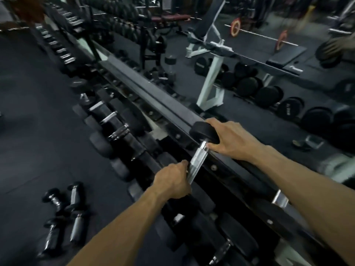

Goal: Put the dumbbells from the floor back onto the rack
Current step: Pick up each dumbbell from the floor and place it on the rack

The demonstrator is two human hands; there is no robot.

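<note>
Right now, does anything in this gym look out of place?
Yes. Four small black dumbbells with chrome handles lie scattered on the dark floor beside the long black rack, instead of on it. Both hands hold another dumbbell at the top rail.

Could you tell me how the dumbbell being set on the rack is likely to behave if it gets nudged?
The dumbbell looks dense for its size; both the left hand and right hand steady it. Its round heads could probably roll along the rack. The shiny handle may be slippery.
</note>
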